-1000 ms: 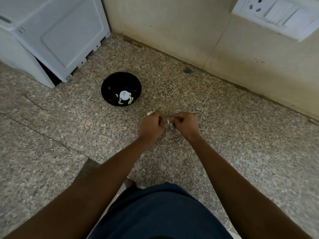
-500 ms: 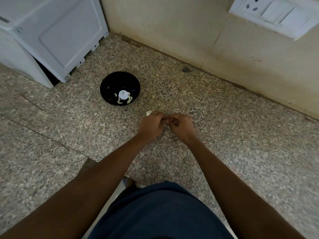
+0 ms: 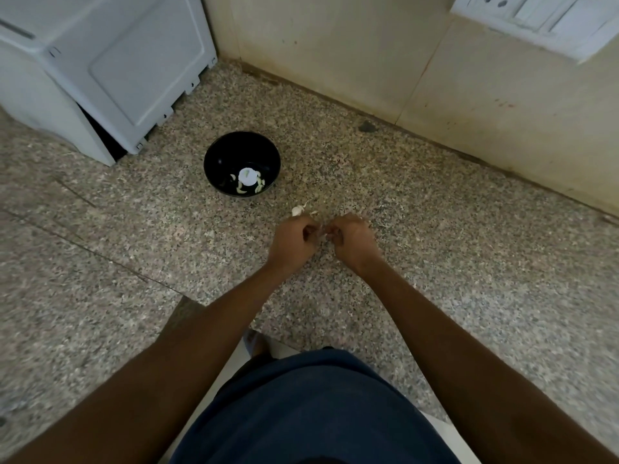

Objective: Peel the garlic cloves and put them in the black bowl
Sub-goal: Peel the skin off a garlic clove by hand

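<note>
A garlic clove [image 3: 322,233] sits pinched between the two hands, just right of the frame's centre; only a pale sliver of it shows in the gap between the curled fingers, so whether its skin is on or off cannot be told. The left hand [image 3: 292,245] has its fingers curled in around the clove from the nine o'clock side, and the right hand [image 3: 352,242] pinches it from the three o'clock side, knuckles of both hands nearly touching. Both are held low over the speckled stone desk [image 3: 469,262].

Just beyond the left hand, toward twelve o'clock, a small white piece of garlic [image 3: 296,210] lies on the desk with a few papery skin scraps [image 3: 312,209] beside it (the hand hides part of this little heap).

Further out at about eleven o'clock from the hands stands the black bowl [image 3: 221,155], well apart from them and upright. In its bottom lie several pale peeled cloves [image 3: 258,187], curved round a bright white round spot whose nature cannot be made out.

Beyond the bowl, at ten o'clock, a white appliance [image 3: 110,61] stands with a panelled side facing the bowl. Along the far edge runs a cream tiled wall [image 3: 335,55], and at one o'clock, high on that wall, a white switch-and-socket plate [image 3: 536,18] is cut off by the frame. A dark spot [image 3: 366,127] marks the desk near the wall's foot. At six o'clock the person's dark blue garment [image 3: 318,410] fills the bottom edge.
</note>
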